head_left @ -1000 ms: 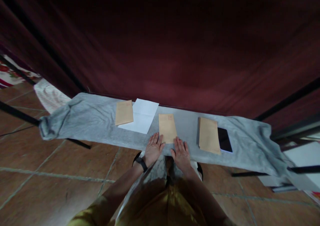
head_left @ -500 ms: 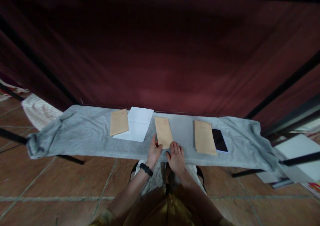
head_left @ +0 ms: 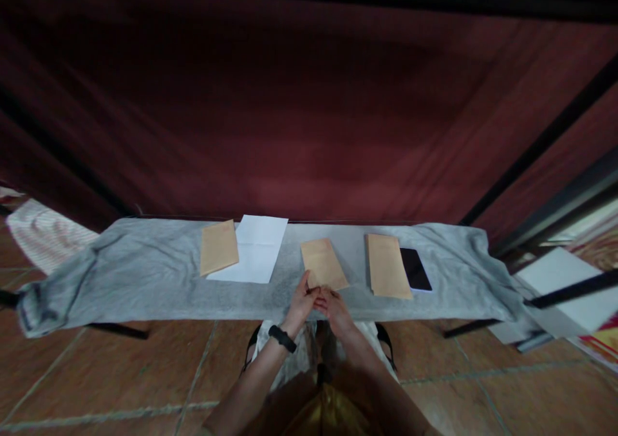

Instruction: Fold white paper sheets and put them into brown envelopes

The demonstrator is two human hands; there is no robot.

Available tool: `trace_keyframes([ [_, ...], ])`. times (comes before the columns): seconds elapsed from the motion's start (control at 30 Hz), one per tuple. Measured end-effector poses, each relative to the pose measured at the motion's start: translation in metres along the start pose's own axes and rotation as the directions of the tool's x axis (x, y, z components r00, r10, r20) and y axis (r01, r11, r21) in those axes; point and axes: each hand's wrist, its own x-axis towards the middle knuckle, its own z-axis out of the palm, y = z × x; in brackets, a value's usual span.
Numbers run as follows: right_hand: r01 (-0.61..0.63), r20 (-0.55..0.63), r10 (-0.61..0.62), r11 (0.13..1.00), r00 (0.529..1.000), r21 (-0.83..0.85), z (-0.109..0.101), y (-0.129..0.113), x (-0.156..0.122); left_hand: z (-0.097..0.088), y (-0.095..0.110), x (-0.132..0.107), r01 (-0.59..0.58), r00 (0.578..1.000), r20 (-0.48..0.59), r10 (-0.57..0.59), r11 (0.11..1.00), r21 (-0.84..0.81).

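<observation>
A brown paper envelope [head_left: 324,262] lies slanted in front of me on the grey cloth. My left hand [head_left: 304,299], with a black band on its wrist, grips the near left corner of the envelope between thumb and fingers. Close against it, my right hand [head_left: 334,308] has its fingers drawn together at the envelope's near edge. The fingertips of both hands meet there and partly hide that edge. To the left, another brown envelope [head_left: 219,248] overlaps a creased white sheet of paper [head_left: 261,246]. A stack of brown envelopes [head_left: 389,265] lies to the right.
A dark-screened phone [head_left: 416,270] lies partly beside and under the right stack. The grey cloth [head_left: 154,272] covers a long narrow bench. Behind it hangs a dark red curtain [head_left: 309,114] with black poles at both sides. White boards [head_left: 564,288] stand at the right.
The middle envelope has turned, its near end swinging right. My right hand has gone from lying flat at the corner to fingers gathered beside my left hand. The view has shifted slightly.
</observation>
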Motion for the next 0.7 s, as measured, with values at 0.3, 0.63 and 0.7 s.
trace_keyframes([
  [0.3, -0.080, 0.091, 0.114, 0.945, 0.989, -0.317, -0.025, -0.006, -0.006, -0.022, -0.008, 0.007, -0.104, 0.991, -0.031, 0.127, 0.909, 0.403],
  [0.63, 0.484, 0.459, -0.318, -0.003, 0.829, -0.875, -0.058, 0.004, -0.019, -0.009, -0.005, 0.003, -0.366, 0.875, 0.254, 0.411, 0.220, 0.904],
  [0.7, 0.475, 0.461, -0.314, -0.033, 0.830, -0.879, -0.059, 0.008, -0.018, -0.004, -0.010, 0.018, -0.418, 0.865, 0.328, 0.379, 0.182, 0.890],
])
